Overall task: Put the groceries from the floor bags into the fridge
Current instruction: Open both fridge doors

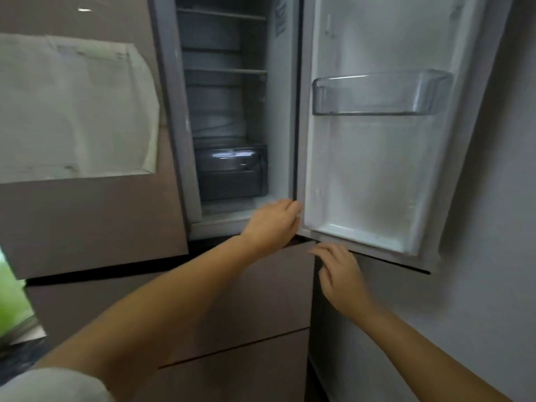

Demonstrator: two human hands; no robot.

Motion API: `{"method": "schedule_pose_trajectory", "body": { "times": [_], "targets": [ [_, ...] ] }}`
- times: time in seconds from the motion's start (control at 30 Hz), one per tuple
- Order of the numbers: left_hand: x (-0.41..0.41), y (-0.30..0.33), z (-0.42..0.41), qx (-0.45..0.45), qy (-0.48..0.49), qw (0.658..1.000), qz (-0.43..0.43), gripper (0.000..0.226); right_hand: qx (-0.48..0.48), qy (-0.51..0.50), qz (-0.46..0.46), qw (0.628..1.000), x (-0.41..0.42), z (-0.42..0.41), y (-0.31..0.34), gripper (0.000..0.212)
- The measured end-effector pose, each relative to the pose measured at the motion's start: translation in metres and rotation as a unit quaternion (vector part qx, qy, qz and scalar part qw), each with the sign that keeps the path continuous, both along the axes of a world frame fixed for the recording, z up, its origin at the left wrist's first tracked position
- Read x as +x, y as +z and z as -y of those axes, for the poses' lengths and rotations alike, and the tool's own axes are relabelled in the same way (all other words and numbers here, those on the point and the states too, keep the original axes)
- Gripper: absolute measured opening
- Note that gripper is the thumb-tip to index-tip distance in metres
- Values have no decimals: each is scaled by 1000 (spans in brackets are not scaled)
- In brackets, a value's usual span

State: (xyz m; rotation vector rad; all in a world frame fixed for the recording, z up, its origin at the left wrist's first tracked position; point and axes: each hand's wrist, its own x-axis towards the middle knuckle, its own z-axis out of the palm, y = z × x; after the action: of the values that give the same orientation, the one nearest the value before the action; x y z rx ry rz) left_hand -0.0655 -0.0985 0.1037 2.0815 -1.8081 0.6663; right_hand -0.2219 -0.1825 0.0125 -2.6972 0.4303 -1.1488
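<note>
Two bare forearms are reaching up from the bottom of the head view toward the fridge, with a pale sleeve showing at the lower left corner. At the centre of the frame, the left hand is resting against the lower inner corner of the open right door; its fingertips are sitting at the door's edge, but motion blur is hiding whether they are curling round it, so I cannot tell its grip. Just below and to the right, the right hand is hovering under the door's bottom edge with its fingers spread loosely, holding nothing.

Above the hands, the fridge compartment is standing open in the upper middle of the frame, showing several shelves and a dark drawer at the bottom. A clear door bin is hanging on the inside of the open door at the upper right. On the closed left door, a sheet of pale plastic film is clinging in the upper left of the frame. Brown drawer fronts are filling the lower centre beneath the compartment.

Something green and blurred is showing at the left edge. No groceries or floor bags are appearing anywhere in this view.
</note>
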Motion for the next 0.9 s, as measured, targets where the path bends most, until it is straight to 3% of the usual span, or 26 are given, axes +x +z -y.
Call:
{"method": "schedule_pose_trajectory", "body": {
  "times": [0.1, 0.17, 0.33, 0.4, 0.5, 0.67, 0.8, 0.9],
  "targets": [
    [71, 7, -54, 21, 101, 984, 147, 9, 78, 51, -9, 996, 75, -20, 3, 38],
    [111, 14, -88, 59, 144, 959, 238, 17, 99, 91, -22, 991, 124, -38, 11, 35],
    [169, 24, -118, 197, 121, 888, 398, 5, 242, 159, -37, 957, 231, -78, 42, 43],
    [176, 25, -113, 219, 115, 873, 420, 2, 350, 165, 13, 922, 262, -90, 56, 41],
    [185, 24, -109, 237, 116, 865, 426, 13, 512, 198, 94, 830, 289, -100, 68, 33],
    [186, 20, -110, 213, 117, 862, 446, 13, 633, 245, 155, 718, 288, -110, 59, 31],
    [183, 18, -114, 195, 113, 866, 447, 12, 669, 275, 152, 673, 286, -115, 53, 36],
    [174, 14, -118, 198, 112, 866, 446, 12, 674, 282, 137, 669, 278, -113, 57, 36]
  ]
}}
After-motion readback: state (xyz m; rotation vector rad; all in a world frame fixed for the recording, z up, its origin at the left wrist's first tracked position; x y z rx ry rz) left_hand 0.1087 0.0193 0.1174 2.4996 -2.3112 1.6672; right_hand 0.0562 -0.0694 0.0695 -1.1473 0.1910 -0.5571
